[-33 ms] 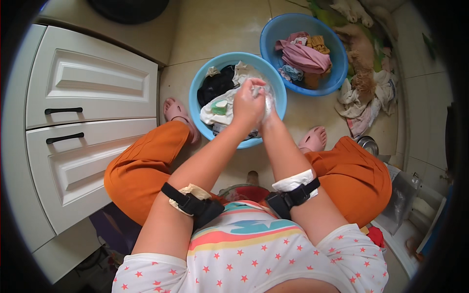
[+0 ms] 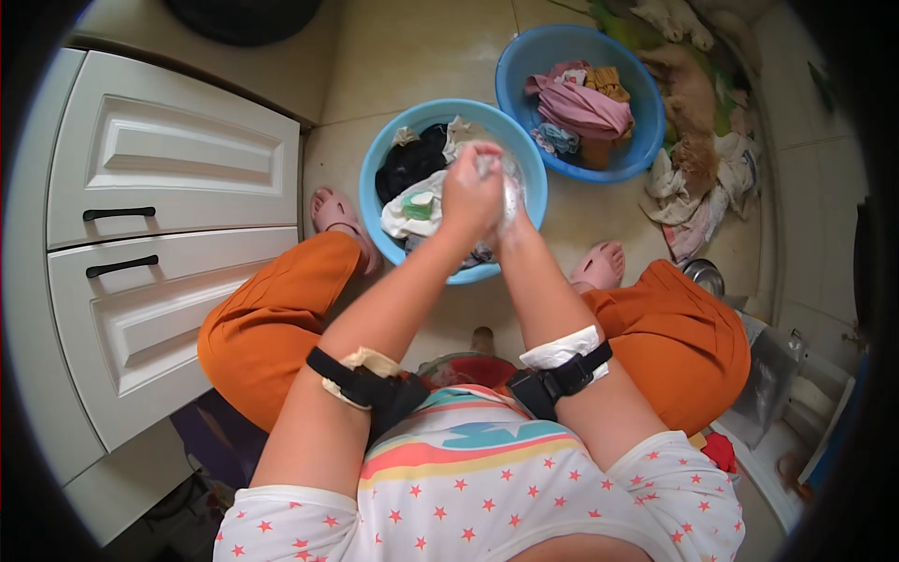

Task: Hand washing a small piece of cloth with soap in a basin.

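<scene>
Both my hands are pressed together above the right half of a light blue basin [image 2: 369,215]. My left hand [image 2: 471,192] is closed, its fingers curled against the other hand. My right hand [image 2: 510,201] is wet with white suds and partly hidden behind the left; its fingers look closed too. A bit of whitish stuff shows between them, but I cannot make out what they grip. Below, the basin holds a black garment [image 2: 412,164], a white cloth [image 2: 398,211] and some greyish cloth. A small green block with a pale top [image 2: 419,206] lies on the white cloth.
A darker blue basin [image 2: 651,140] with pink, mustard and light blue clothes stands at the far right. Beyond it a curly-haired dog [image 2: 688,103] lies beside crumpled pale cloths [image 2: 735,178]. White drawers [image 2: 178,150] line the left. My feet in pink shoes flank the light blue basin.
My closed left hand has shifted slightly away from me against the right one. The clothes and basins stay as they were.
</scene>
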Tool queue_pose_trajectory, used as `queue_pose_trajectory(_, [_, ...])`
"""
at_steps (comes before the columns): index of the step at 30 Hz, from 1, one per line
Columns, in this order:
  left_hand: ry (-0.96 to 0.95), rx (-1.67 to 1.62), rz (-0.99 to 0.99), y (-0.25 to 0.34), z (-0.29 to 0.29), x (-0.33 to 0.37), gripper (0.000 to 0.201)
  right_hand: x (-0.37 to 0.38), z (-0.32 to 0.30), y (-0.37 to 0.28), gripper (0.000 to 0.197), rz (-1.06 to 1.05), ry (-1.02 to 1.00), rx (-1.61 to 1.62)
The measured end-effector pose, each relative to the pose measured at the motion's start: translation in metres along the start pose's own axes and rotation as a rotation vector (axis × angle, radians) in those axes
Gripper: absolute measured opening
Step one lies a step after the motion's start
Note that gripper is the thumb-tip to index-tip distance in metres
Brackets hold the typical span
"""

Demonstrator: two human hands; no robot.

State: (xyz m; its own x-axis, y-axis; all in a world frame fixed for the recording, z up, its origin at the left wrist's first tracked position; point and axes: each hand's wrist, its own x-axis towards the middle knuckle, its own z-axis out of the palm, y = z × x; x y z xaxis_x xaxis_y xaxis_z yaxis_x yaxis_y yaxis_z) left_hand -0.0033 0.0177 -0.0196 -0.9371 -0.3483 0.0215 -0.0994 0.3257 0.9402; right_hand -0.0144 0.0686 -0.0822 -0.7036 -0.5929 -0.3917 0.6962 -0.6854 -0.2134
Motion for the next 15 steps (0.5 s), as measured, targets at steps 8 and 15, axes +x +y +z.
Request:
queue_pose_trajectory(8, [-0.255, -0.885, -0.578, 0.007, -0.037, 0.026, 0.026, -0.016, 0.045, -0.015, 0.045, -0.03, 0.004, -0.13])
queue_pose_trajectory(15, [-0.43, -0.822, -0.532, 0.011, -0.073, 0.028, 0.037, -0.004, 0.017, -0.019, 0.018, -0.094, 0.025, -0.142])
